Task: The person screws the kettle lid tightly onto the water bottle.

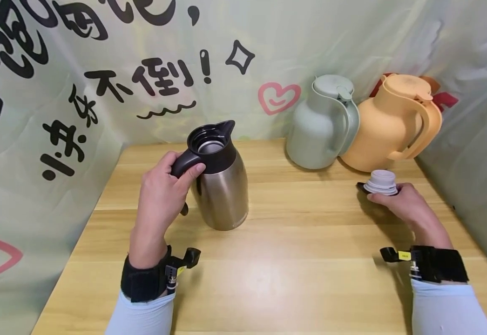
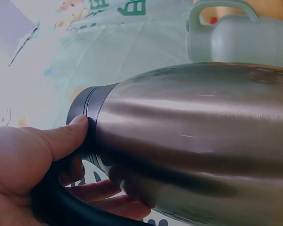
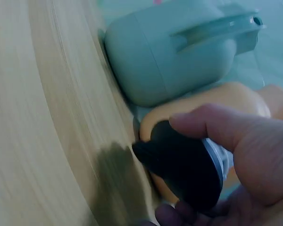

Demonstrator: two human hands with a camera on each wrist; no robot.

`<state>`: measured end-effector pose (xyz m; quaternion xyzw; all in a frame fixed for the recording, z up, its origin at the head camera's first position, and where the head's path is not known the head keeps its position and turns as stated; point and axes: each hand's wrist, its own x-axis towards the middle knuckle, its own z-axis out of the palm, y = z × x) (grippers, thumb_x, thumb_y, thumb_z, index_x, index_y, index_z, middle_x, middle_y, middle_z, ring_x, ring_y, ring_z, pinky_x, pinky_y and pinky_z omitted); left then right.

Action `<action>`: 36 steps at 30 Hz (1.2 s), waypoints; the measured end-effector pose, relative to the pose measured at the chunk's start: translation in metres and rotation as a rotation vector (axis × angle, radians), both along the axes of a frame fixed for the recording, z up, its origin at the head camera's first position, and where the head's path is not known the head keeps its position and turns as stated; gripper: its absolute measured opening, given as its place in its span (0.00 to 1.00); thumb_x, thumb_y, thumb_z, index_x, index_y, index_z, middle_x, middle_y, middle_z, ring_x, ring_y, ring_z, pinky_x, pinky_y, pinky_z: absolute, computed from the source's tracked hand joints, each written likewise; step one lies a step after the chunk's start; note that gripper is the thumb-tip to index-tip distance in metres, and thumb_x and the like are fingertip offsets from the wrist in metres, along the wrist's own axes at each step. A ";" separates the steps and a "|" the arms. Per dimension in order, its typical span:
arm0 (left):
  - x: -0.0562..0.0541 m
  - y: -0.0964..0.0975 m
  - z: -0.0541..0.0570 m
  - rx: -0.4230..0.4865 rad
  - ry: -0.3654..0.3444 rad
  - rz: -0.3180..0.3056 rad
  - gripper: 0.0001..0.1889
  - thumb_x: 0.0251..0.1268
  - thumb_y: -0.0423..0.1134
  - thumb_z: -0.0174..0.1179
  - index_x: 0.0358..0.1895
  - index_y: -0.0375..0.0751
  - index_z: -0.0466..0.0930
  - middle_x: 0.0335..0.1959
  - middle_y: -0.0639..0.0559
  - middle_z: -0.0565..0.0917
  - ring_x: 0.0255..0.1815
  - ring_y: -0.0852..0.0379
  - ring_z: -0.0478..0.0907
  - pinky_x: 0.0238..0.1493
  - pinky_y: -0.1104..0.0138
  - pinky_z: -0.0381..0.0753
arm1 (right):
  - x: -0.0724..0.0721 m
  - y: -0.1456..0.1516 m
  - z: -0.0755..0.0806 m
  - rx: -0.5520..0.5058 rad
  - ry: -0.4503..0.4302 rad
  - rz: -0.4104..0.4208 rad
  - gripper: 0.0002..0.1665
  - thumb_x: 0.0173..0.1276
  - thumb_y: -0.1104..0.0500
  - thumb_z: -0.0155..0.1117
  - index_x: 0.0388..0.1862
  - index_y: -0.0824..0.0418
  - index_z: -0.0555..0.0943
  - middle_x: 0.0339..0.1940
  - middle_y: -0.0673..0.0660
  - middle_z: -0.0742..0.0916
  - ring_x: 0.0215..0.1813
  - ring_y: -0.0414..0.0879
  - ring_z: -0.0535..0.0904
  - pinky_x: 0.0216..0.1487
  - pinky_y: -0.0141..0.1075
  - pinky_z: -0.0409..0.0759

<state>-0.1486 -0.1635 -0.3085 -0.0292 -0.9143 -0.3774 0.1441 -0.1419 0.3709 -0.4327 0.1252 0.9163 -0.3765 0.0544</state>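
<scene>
A brushed-steel vacuum jug (image 1: 223, 195) with a black collar, spout and handle stands lidless on the left part of the table, its round mouth showing. My left hand (image 1: 159, 188) grips its handle, the thumb lying along the top by the collar. In the left wrist view the jug's steel body (image 2: 193, 127) fills much of the picture. Over at the right, my right hand (image 1: 407, 207) holds the jug lid (image 1: 382, 181) upside down, white plug upward. From the right wrist, the lid's black top (image 3: 188, 165) shows between thumb and fingers, with its shadow on the wood.
A grey-green jug (image 1: 314, 125) and an orange jug (image 1: 377, 125), both lidded, stand side by side at the back right, just beyond my right hand. A printed cloth (image 1: 243, 102) with lettering and hearts walls the wooden table (image 1: 285, 260) at the back and sides.
</scene>
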 end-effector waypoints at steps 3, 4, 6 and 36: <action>0.000 -0.001 0.002 0.001 0.001 0.006 0.22 0.69 0.58 0.70 0.51 0.44 0.81 0.28 0.45 0.83 0.35 0.43 0.80 0.36 0.58 0.73 | -0.002 -0.014 0.004 -0.001 0.039 0.078 0.39 0.71 0.47 0.73 0.63 0.78 0.71 0.52 0.67 0.85 0.44 0.42 0.78 0.41 0.28 0.75; 0.001 -0.001 0.002 -0.001 0.002 0.008 0.22 0.69 0.58 0.70 0.50 0.44 0.81 0.28 0.44 0.83 0.35 0.43 0.80 0.36 0.58 0.73 | -0.002 -0.020 0.005 -0.008 0.047 0.100 0.39 0.71 0.49 0.73 0.63 0.78 0.70 0.53 0.68 0.84 0.45 0.43 0.78 0.41 0.28 0.75; 0.001 -0.002 0.003 0.000 0.005 0.010 0.22 0.69 0.58 0.70 0.51 0.44 0.82 0.28 0.45 0.83 0.35 0.43 0.80 0.35 0.58 0.73 | -0.002 -0.031 0.007 -0.018 0.058 0.134 0.41 0.70 0.51 0.74 0.65 0.79 0.68 0.55 0.72 0.82 0.49 0.51 0.79 0.43 0.29 0.75; 0.000 0.046 -0.014 0.161 0.161 -0.010 0.22 0.66 0.52 0.74 0.53 0.40 0.85 0.39 0.45 0.91 0.37 0.47 0.88 0.37 0.55 0.86 | -0.055 -0.176 0.106 -0.278 0.305 0.244 0.44 0.71 0.53 0.73 0.78 0.61 0.60 0.73 0.65 0.74 0.66 0.53 0.76 0.52 0.23 0.77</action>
